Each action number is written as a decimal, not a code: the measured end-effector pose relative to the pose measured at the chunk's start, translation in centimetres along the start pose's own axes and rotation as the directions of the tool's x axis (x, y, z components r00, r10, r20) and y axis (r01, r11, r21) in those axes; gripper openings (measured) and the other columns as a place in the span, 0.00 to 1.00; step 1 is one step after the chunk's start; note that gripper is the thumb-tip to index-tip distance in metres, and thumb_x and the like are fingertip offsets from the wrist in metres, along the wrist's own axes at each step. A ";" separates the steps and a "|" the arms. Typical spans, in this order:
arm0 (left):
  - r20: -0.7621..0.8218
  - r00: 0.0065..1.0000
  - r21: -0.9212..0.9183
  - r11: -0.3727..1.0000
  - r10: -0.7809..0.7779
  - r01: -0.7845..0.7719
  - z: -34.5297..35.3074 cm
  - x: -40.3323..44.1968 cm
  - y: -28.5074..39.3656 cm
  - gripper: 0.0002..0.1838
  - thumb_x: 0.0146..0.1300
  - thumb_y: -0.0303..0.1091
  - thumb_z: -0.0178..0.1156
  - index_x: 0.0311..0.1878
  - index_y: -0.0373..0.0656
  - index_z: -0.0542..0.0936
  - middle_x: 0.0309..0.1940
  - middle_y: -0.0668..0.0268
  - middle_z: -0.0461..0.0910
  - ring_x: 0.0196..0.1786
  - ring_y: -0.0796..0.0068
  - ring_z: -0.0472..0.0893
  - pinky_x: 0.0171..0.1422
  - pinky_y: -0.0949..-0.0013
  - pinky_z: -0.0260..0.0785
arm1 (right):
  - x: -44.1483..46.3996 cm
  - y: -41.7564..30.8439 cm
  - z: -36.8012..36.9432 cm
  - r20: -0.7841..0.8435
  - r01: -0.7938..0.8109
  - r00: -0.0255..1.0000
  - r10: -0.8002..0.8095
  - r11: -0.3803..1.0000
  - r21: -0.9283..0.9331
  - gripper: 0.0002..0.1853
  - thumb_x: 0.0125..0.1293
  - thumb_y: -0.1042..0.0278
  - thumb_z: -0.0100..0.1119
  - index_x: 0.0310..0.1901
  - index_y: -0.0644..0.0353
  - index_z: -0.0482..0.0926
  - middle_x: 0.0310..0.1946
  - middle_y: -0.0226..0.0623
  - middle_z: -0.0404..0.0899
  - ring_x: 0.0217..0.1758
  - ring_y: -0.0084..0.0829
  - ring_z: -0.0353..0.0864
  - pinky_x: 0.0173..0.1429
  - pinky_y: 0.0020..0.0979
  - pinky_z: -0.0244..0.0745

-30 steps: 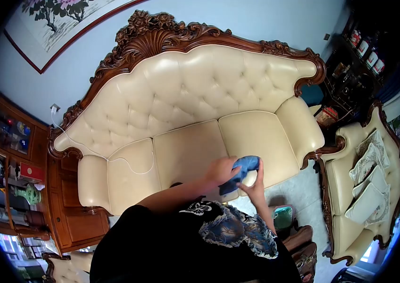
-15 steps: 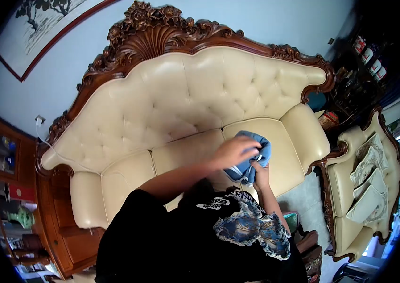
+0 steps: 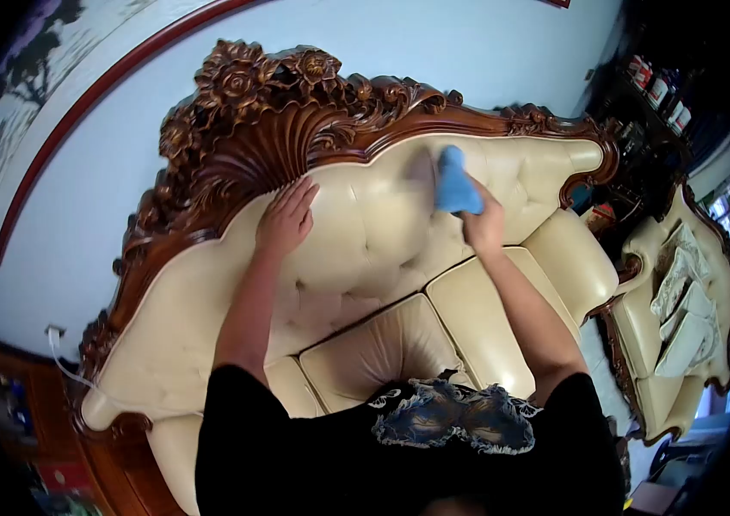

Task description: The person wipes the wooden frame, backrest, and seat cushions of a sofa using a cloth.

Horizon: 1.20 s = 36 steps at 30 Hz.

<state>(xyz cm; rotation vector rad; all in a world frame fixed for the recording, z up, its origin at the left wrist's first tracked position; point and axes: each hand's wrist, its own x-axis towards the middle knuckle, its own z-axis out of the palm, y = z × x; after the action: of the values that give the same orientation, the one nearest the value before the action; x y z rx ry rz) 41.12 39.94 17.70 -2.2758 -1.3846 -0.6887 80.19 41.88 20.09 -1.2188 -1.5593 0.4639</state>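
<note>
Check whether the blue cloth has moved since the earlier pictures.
Yes, upward relative to the sofa: the blue cloth showed over the seat cushions before; now it shows in front of the tufted backrest.

The bunched blue cloth (image 3: 456, 182) apparently hid most fingers of the bare right hand (image 3: 487, 225); the upper edge cut off the dark-red-framed painting (image 3: 38, 86).

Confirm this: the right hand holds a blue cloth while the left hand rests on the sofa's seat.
Not quite: the head view shows the left hand at the top of the backrest, by the carved frame. The right hand does hold a blue cloth.
</note>
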 end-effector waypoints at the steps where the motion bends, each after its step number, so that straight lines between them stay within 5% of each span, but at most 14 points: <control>1: -0.024 0.999 0.015 0.999 -0.028 0.028 0.1 -0.3 0.1 0.25 0.65 0.29 0.59 0.67 0.47 0.76 0.71 0.65 0.73 0.70 0.67 0.73 0.74 0.61 0.67 | 0.8 0.1 3.1 0.001 0.167 0.986 -0.167 0.986 -0.026 0.31 0.47 0.86 0.62 0.58 0.60 0.82 0.56 0.45 0.84 0.60 0.44 0.82 0.67 0.39 0.74; 3: -0.103 0.994 -0.052 0.998 -0.027 0.021 1.1 -1.5 -1.0 0.24 0.64 0.28 0.58 0.64 0.46 0.78 0.68 0.65 0.76 0.67 0.65 0.76 0.71 0.61 0.70 | 1.3 -2.1 9.4 0.067 0.370 0.925 -0.374 0.926 0.068 0.35 0.41 0.89 0.63 0.58 0.58 0.83 0.59 0.44 0.82 0.62 0.45 0.80 0.69 0.39 0.72; 4: -0.187 0.981 -0.108 0.993 -0.057 0.037 1.5 -1.8 -1.6 0.22 0.62 0.26 0.58 0.61 0.45 0.81 0.65 0.65 0.79 0.64 0.64 0.79 0.68 0.61 0.72 | 1.8 -3.8 11.5 0.144 0.550 0.815 -0.561 0.828 0.111 0.37 0.43 0.90 0.61 0.60 0.54 0.81 0.60 0.43 0.82 0.63 0.47 0.79 0.70 0.44 0.71; 6: -0.219 0.975 -0.090 0.996 -0.031 0.012 1.4 -1.8 -2.0 0.22 0.60 0.25 0.57 0.58 0.45 0.83 0.62 0.65 0.81 0.61 0.64 0.81 0.65 0.62 0.74 | -0.3 -4.2 16.7 0.553 0.618 0.723 -0.415 0.746 -0.249 0.44 0.54 0.88 0.56 0.72 0.36 0.70 0.78 0.34 0.60 0.80 0.51 0.57 0.79 0.66 0.48; 7: -0.250 0.968 -0.056 0.998 -0.029 0.016 1.3 -1.7 -2.2 0.21 0.59 0.23 0.57 0.55 0.45 0.84 0.59 0.65 0.83 0.58 0.63 0.83 0.62 0.62 0.76 | -1.2 -4.9 17.7 0.547 0.644 0.722 -0.424 0.701 -0.306 0.43 0.55 0.85 0.57 0.72 0.31 0.69 0.81 0.30 0.53 0.81 0.48 0.54 0.78 0.69 0.48; 11: -0.274 0.962 -0.079 0.997 -0.012 -0.010 1.8 -2.2 -2.7 0.21 0.57 0.21 0.55 0.54 0.45 0.85 0.57 0.65 0.84 0.57 0.62 0.84 0.61 0.62 0.76 | 1.5 1.9 16.8 0.460 0.720 0.692 -0.557 0.584 -0.375 0.35 0.61 0.74 0.57 0.68 0.26 0.73 0.77 0.25 0.63 0.78 0.49 0.61 0.77 0.69 0.52; 13: -0.311 0.951 -0.064 0.998 -0.005 -0.016 2.0 -2.0 -2.8 0.21 0.57 0.21 0.55 0.53 0.44 0.85 0.57 0.65 0.84 0.57 0.62 0.84 0.61 0.61 0.76 | 4.4 5.6 13.6 0.335 0.608 0.792 -0.510 0.606 -0.513 0.35 0.56 0.76 0.63 0.65 0.31 0.78 0.73 0.26 0.69 0.75 0.49 0.65 0.77 0.61 0.57; 15: -0.304 0.953 -0.073 0.997 -0.008 -0.015 1.8 -2.0 -2.7 0.21 0.58 0.21 0.54 0.53 0.44 0.86 0.57 0.65 0.85 0.57 0.62 0.84 0.61 0.60 0.76 | 6.6 6.6 10.5 0.153 0.361 0.933 -0.327 0.855 -0.372 0.36 0.49 0.78 0.69 0.62 0.36 0.81 0.71 0.31 0.72 0.74 0.50 0.66 0.77 0.53 0.61; 18: -0.287 0.958 -0.085 0.996 -0.014 -0.010 1.6 -2.1 -2.4 0.20 0.59 0.21 0.54 0.53 0.45 0.86 0.57 0.65 0.85 0.56 0.62 0.85 0.61 0.60 0.76 | 8.8 8.4 10.0 0.001 0.169 0.983 -0.184 0.904 -0.392 0.37 0.45 0.80 0.71 0.61 0.39 0.81 0.70 0.35 0.73 0.74 0.53 0.65 0.75 0.47 0.64; 23: -0.292 0.956 0.011 1.000 -0.008 0.012 1.8 -2.0 -2.2 0.19 0.61 0.20 0.53 0.51 0.44 0.86 0.55 0.63 0.85 0.54 0.61 0.85 0.58 0.57 0.77 | 4.0 3.5 13.1 0.324 0.492 0.863 -0.387 0.791 -0.364 0.38 0.41 0.71 0.77 0.60 0.36 0.81 0.70 0.30 0.71 0.78 0.49 0.59 0.80 0.63 0.46; 27: -0.288 0.958 0.025 1.000 -0.001 0.009 1.6 -1.5 -1.7 0.19 0.60 0.20 0.53 0.51 0.42 0.86 0.54 0.61 0.85 0.54 0.58 0.85 0.59 0.56 0.77 | 4.6 3.7 11.9 0.384 0.491 0.839 -0.386 0.841 -0.228 0.42 0.38 0.72 0.77 0.62 0.36 0.80 0.71 0.24 0.69 0.80 0.42 0.57 0.83 0.55 0.45; 31: -0.267 0.963 0.148 0.989 0.020 0.021 1.4 -0.6 -0.2 0.20 0.61 0.23 0.54 0.55 0.43 0.85 0.56 0.60 0.84 0.49 0.57 0.83 0.56 0.57 0.74 | 6.8 6.8 10.8 0.395 0.630 0.756 -0.521 0.743 -0.225 0.41 0.37 0.70 0.77 0.61 0.37 0.80 0.69 0.21 0.71 0.79 0.36 0.59 0.82 0.56 0.45; 33: -0.230 0.973 0.220 0.975 0.022 0.030 2.0 0.4 1.2 0.22 0.61 0.26 0.57 0.59 0.45 0.84 0.61 0.58 0.80 0.52 0.56 0.80 0.56 0.56 0.72 | 7.9 7.6 10.2 0.394 0.618 0.748 -0.533 0.776 -0.124 0.35 0.43 0.70 0.75 0.59 0.38 0.81 0.68 0.21 0.73 0.77 0.35 0.62 0.82 0.54 0.45; 36: -0.034 0.993 0.288 0.950 -0.117 0.122 3.9 3.9 5.6 0.28 0.63 0.32 0.63 0.68 0.46 0.76 0.65 0.51 0.72 0.62 0.50 0.74 0.67 0.53 0.68 | 8.8 8.6 9.1 0.388 0.638 0.719 -0.577 0.769 -0.040 0.37 0.39 0.67 0.78 0.58 0.37 0.81 0.67 0.20 0.74 0.77 0.35 0.63 0.81 0.56 0.47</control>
<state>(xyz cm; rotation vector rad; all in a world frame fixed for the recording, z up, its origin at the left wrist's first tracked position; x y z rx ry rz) 48.49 42.38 16.41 -1.9669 -1.5160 -0.5008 76.78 55.62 14.25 -0.6767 -2.2405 0.1061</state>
